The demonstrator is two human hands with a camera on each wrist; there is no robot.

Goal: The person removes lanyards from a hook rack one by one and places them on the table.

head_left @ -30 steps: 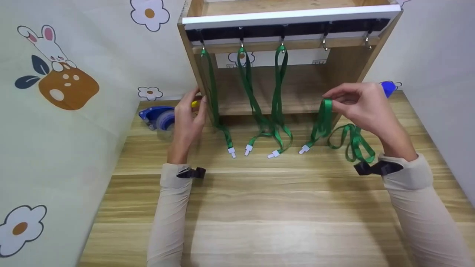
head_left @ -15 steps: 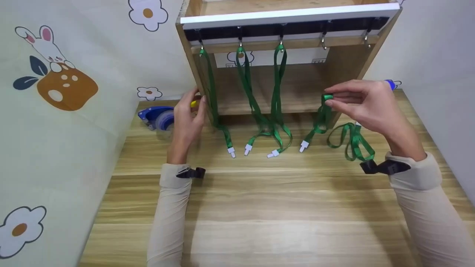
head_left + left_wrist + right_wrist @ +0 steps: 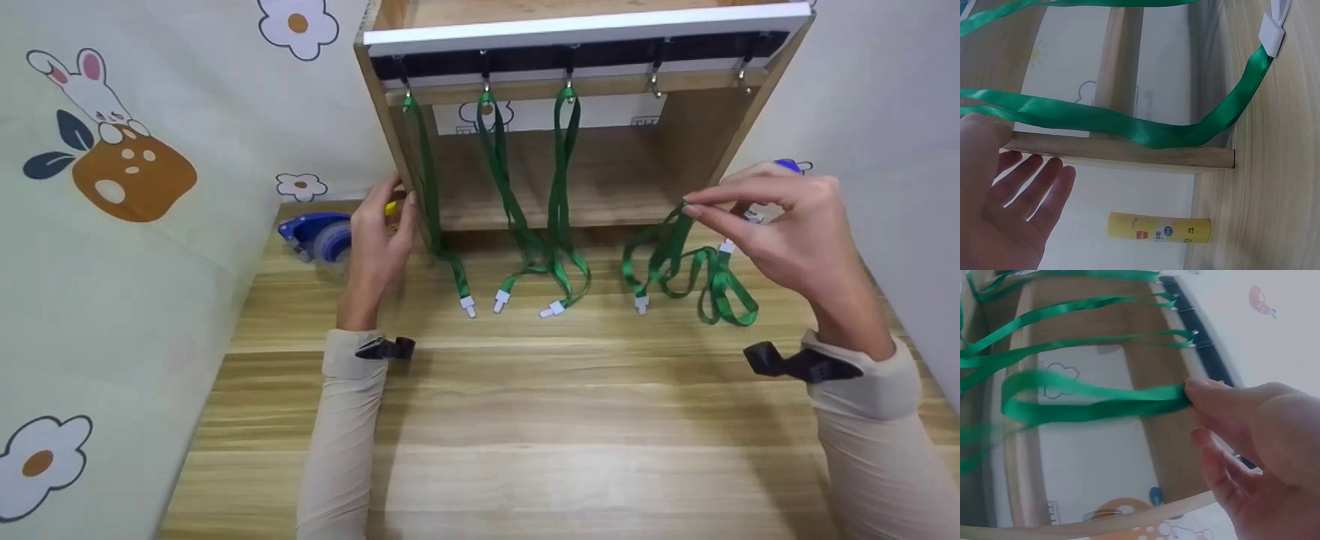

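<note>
Green and doubled, the held strap is hanging further right than a second ago, and its clip is trailing along with it, on or just above the surface; I cannot tell which. The top of the loop, showing beside the fingertips earlier, is now mostly vanishing between them. For the work in hand, this is probably meaning that the right hand is settling its pinch, since the strap is not yet hanging on the rack. Three other straps are already hanging from the left three of its five hooks.

In front of the rack's lower right, the right hand is pinching the strap between thumb and forefinger, pointing inward, while the other fingers are bending without gripping. Below it, a loose strap is lying on the surface, overlapping the held one in the head view.

The left hand is staying put at the rack's left side: its fingers are lying fairly straight and spread along the outer face, and its thumb is resting by the front edge. Near it, a yellow tube is standing on the surface
</note>
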